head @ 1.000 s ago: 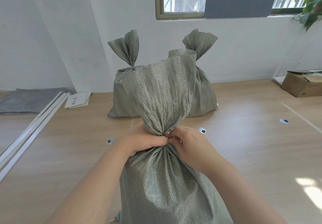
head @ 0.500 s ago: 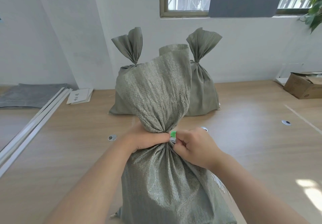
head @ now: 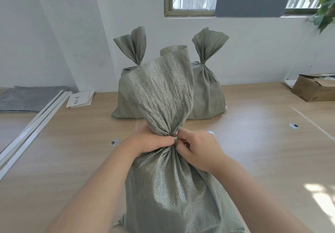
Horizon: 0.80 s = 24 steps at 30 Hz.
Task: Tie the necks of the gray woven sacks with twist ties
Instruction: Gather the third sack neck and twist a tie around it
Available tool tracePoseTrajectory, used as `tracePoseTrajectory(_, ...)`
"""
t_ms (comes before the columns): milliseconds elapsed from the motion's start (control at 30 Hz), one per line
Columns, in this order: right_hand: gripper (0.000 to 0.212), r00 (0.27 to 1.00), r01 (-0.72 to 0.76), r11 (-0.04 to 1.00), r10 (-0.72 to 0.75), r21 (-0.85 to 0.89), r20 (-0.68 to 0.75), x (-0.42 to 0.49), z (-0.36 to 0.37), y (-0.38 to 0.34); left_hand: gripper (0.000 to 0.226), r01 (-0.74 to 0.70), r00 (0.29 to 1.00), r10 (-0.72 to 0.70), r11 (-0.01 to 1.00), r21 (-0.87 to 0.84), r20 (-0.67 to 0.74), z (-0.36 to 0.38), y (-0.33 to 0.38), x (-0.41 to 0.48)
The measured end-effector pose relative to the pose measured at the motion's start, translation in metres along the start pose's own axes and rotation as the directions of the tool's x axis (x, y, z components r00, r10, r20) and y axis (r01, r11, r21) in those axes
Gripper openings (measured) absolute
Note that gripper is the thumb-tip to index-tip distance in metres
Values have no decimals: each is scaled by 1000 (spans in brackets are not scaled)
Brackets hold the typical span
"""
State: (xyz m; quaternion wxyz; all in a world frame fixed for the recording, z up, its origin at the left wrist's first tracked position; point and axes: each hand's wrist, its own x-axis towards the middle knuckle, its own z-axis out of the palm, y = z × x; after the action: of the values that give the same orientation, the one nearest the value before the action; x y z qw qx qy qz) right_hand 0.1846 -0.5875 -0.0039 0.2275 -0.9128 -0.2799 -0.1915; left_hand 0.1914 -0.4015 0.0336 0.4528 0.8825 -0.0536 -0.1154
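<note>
A full gray woven sack (head: 168,187) stands upright on the wooden floor right in front of me, its top bunched into a narrow neck. My left hand (head: 150,141) is closed around that neck from the left. My right hand (head: 196,149) pinches at the neck from the right, fingertips meeting my left thumb. A sliver of a green twist tie (head: 175,138) shows between the fingers; the rest of it is hidden. Behind stand two more gray sacks, one at the left (head: 126,94) and one at the right (head: 208,91), both with gathered necks.
A cardboard box (head: 315,89) lies at the far right by the wall. White strips (head: 34,116), a folded gray sheet (head: 27,98) and papers (head: 80,98) lie at the left. Small round metal floor plates (head: 114,142) dot the wooden floor.
My right hand has turned at the neck, and the green tie that showed clearly half a second ago is now nearly hidden between my fingers. The view has shifted slightly.
</note>
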Motion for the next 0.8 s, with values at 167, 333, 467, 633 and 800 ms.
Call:
tracePoseTrajectory(167, 26, 999, 39, 996, -39, -84, 2, 5, 1, -4, 12, -18, 1000, 18, 998, 52, -2, 2, 1, -3)
tracePoseTrajectory(333, 27, 997, 73, 997, -73, 4, -8, 4, 0, -2, 7, -27, 999, 26, 998, 64, 19, -3, -7, -7)
tracePoseTrajectory(467, 28, 999, 6, 989, -1, 147, -38, -3, 10, 0, 12, -27, 1000, 28, 999, 45, -7, -3, -11, -8)
tracePoseTrajectory(633, 24, 992, -98, 978, 111, 182, -64, -5, 8, -3, 21, -11, 1000, 11, 1000, -1, 3, -2, -12, 0)
tracePoseTrajectory(800, 26, 972, -203, 961, 222, 190, -81, -12, 4, 1, 20, -40, 998, 39, 999, -32, -52, 0, -7, 3)
